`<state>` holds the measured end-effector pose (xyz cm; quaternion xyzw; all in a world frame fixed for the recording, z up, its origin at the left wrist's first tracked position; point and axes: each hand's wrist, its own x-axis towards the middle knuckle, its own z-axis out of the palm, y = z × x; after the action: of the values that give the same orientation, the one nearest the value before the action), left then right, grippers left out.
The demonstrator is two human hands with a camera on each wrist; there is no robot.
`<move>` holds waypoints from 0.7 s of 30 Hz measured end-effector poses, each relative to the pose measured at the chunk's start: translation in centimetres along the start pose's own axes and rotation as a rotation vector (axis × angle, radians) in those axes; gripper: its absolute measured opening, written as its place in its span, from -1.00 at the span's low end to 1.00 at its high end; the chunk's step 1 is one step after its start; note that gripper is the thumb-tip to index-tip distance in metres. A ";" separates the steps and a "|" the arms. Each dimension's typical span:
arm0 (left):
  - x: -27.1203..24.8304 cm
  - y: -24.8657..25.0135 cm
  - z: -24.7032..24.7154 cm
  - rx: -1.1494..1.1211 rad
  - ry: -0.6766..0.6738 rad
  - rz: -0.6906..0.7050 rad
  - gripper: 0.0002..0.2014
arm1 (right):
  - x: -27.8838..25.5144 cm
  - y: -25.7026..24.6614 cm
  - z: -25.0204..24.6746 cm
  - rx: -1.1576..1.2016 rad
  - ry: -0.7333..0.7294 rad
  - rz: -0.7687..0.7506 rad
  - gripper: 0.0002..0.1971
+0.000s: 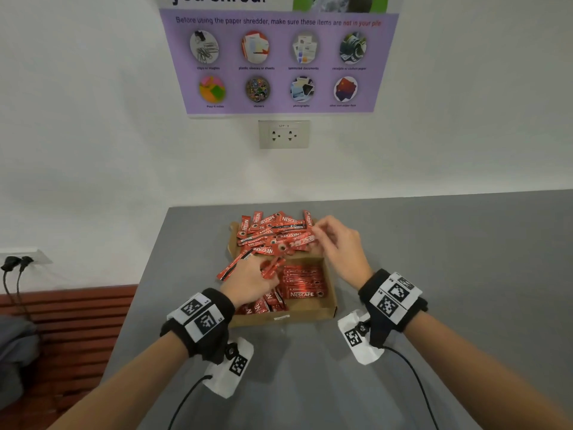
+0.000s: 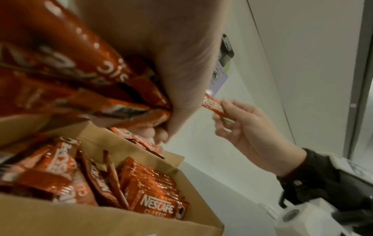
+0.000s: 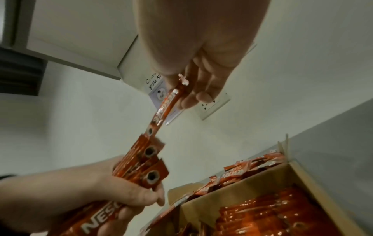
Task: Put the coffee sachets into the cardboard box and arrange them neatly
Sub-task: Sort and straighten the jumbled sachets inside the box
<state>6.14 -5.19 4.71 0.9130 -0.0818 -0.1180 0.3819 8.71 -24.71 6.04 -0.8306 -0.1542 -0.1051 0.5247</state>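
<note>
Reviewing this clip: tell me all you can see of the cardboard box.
The cardboard box is plain brown, shallow and open-topped, standing on the grey table. A small white label sits on its near wall. Red Nescafe sachets are packed in a neat row on its right side; looser ones lean on its left. A jumbled sachet pile covers its far flap. Neither hand plainly touches it.

A purple paper poster (image 1: 279,62) about the paper shredder hangs on the white wall. Just below it sits a white double wall socket (image 1: 284,134). At the far left, two black plugs (image 1: 17,262) sit in another socket, above a brown slatted wooden seat (image 1: 71,324) beside the grey bench (image 1: 449,259).
</note>
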 end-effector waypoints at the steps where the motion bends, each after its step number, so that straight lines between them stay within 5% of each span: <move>1: 0.1 -0.3 -0.3 -0.017 0.045 -0.037 -0.85 | 0.0 0.2 -0.3 0.026 -0.004 0.041 -0.89; 6: 0.5 -0.2 -1.5 -0.170 0.330 -0.015 -0.82 | -0.5 1.5 -0.8 -0.060 -0.147 0.109 -0.88; 11: 0.6 1.5 -1.1 -0.074 0.117 0.151 -0.80 | -1.0 0.9 -0.3 -0.107 -0.273 0.032 -0.86; 15: 0.8 2.4 -0.4 -0.101 -0.016 0.111 -0.79 | -0.9 0.3 0.3 -0.080 -0.158 -0.021 -0.97; 21: 0.8 2.8 0.3 -0.378 0.176 0.031 -0.84 | -1.8 0.9 0.8 -0.021 -0.104 0.029 -0.58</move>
<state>6.64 -7.51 6.36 0.8304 -0.0386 -0.0449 0.5540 7.34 -24.60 4.36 -0.8425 -0.1680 -0.0559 0.5088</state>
